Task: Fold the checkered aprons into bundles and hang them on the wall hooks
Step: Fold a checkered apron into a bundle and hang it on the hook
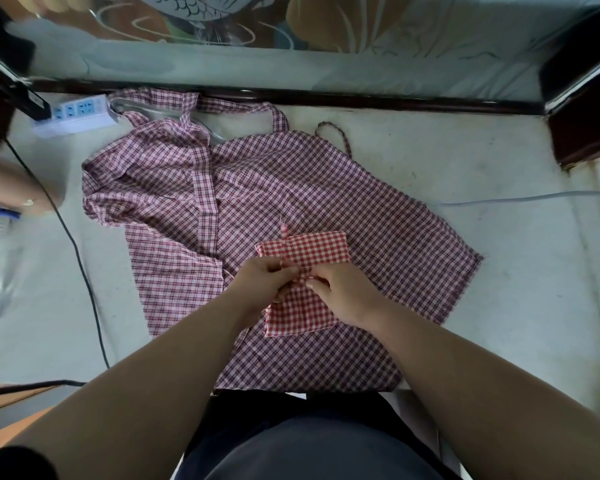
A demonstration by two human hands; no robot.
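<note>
A red-and-white checkered apron folded into a small bundle [309, 252] lies on top of a larger maroon checkered apron [291, 181] that is spread flat on the pale table. My left hand [264, 277] pinches the bundle's thin strap, which runs up across the fold. My right hand [343, 292] grips the bundle's fabric and strap just beside it. The two hands touch at the middle of the bundle. A second maroon apron [146, 168] lies crumpled to the left, its straps [278, 114] reaching the back edge.
A white power strip [73, 114] sits at the back left, with a black cable [84, 271] trailing down the table's left side. Another person's arm [18, 188] reaches in at the left edge. A dark wooden frame [361, 100] borders the back. A grey cable [534, 197] crosses the right.
</note>
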